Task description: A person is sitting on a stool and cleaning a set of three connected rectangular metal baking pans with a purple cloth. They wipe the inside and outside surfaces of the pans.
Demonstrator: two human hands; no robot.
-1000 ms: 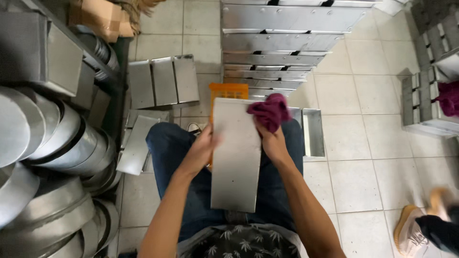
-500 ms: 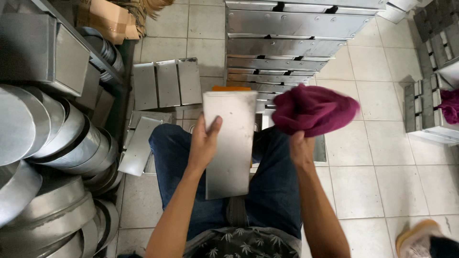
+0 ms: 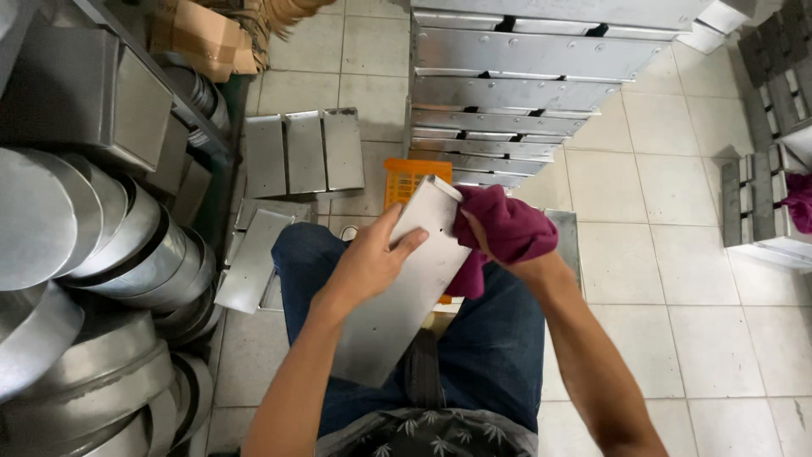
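Here, hands (image 3: 372,262) on metal panel (image 3: 406,288)

Maroon cloth (image 3: 507,227), silvery-grey metal panel (image 3: 404,292)

I get bright, even overhead light, soft shadows, dull glare on the metal panel (image 3: 406,279), slight wide-angle bending at edges, focus sharp.
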